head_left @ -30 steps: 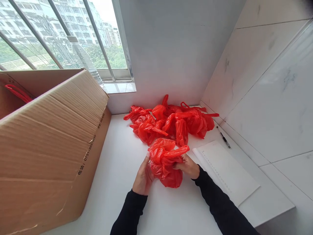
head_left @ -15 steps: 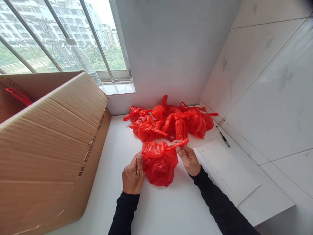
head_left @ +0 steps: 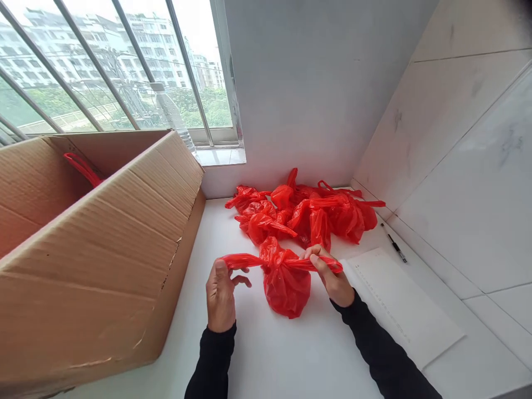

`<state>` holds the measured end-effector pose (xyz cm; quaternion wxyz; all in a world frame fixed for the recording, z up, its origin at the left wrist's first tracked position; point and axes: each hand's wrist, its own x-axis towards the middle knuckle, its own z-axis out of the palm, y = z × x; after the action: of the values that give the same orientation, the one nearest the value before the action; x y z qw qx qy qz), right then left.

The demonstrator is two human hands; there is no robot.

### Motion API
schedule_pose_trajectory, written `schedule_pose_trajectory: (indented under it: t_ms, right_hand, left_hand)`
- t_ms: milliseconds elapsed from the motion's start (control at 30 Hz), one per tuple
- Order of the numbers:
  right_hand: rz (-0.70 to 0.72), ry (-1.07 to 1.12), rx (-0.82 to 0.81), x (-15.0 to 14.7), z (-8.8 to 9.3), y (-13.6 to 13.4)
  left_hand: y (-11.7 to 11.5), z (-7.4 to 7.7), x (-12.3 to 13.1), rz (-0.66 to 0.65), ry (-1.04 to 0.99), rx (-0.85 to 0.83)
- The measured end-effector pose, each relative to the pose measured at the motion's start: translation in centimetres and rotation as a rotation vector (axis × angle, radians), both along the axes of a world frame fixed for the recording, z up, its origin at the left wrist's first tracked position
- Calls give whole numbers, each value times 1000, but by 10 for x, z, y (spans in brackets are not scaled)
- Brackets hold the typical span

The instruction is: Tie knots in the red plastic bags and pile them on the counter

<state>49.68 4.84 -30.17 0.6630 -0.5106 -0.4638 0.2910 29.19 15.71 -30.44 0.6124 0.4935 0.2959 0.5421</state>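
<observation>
A red plastic bag (head_left: 286, 291) rests on the white tabletop (head_left: 266, 354), its neck gathered and its two handles pulled out sideways. My left hand (head_left: 221, 296) pinches the end of the left handle between thumb and index finger, the other fingers loosely curled. On the other side my right hand (head_left: 332, 277) grips the right handle, whose looped end sticks out past the fingers. What is inside the bag cannot be made out. Just behind it lies a pile of red plastic bags (head_left: 307, 213), several of them knotted at the top.
At the left stands a big open cardboard box (head_left: 124, 249) with a red bag handle (head_left: 83, 168) showing inside. A clear bottle (head_left: 172, 116) leans by the barred window. Right of my hands lie a white sheet of paper (head_left: 407, 305) and a black pen (head_left: 394, 243) beside the tiled wall.
My left hand has moved from the bag's side to its left handle. Both handles are now stretched apart and the neck is drawn tight. The view has shifted left.
</observation>
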Motion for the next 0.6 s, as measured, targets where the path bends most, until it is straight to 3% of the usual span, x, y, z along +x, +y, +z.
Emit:
schedule_pose_trajectory:
  t_ms: [100,200,300,433,600]
  right_hand:
    - [35,-178,-65,-9,5,-3]
    - [78,-319,-110,-20,8,-4]
    - [52,-414,-94,-27,11,-6]
    - [-46,-347,-63,-26,18,-21]
    - [88,-356,-116,-28,39,-47]
  left_hand:
    - [-8,-3,12,-198,36,-126]
    - [-13,-11,22,-208,104,-167]
    - [-9,-13,19,-144,45,-183]
    - [-2,7,-7,-14,-139,-207]
    - [-20,39,-33,-171,-304,-93]
